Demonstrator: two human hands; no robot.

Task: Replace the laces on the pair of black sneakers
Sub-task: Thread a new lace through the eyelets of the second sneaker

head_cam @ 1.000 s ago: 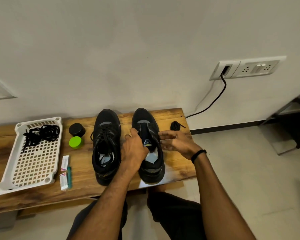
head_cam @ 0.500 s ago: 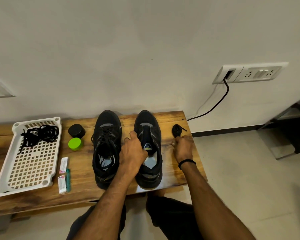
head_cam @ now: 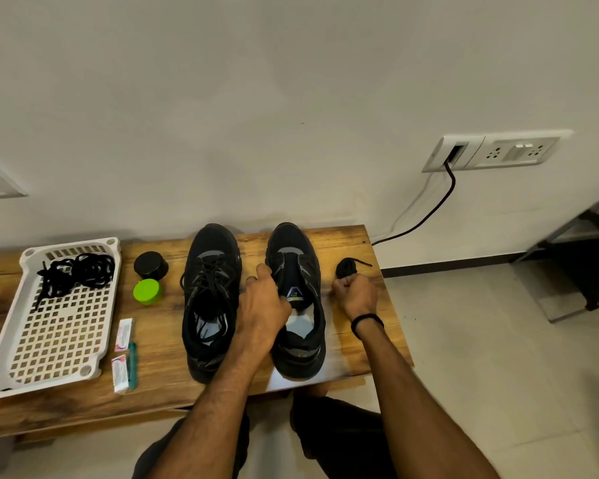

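Two black sneakers stand side by side on the wooden bench (head_cam: 173, 378), toes to the wall. The left sneaker (head_cam: 211, 299) is laced. The right sneaker (head_cam: 300, 271) has no lace, and its tongue shows bare. My left hand (head_cam: 261, 307) grips the right sneaker's inner side by the tongue. Just right of that shoe, my right hand (head_cam: 355, 293) pinches a coiled black lace bundle (head_cam: 346, 266) lying on the bench. More black laces (head_cam: 75, 271) lie tangled in the white tray (head_cam: 13, 344).
A black round tin (head_cam: 151, 265) and a green lid (head_cam: 147, 291) sit between tray and shoes. Two small packets (head_cam: 122, 352) and a teal pen lie near the bench's front. A wall socket (head_cam: 495, 152) with a black cable is at right.
My right hand has moved from beside the right sneaker out to the right and closed its fingers on the coiled lace bundle. My left hand has stayed on the right sneaker.
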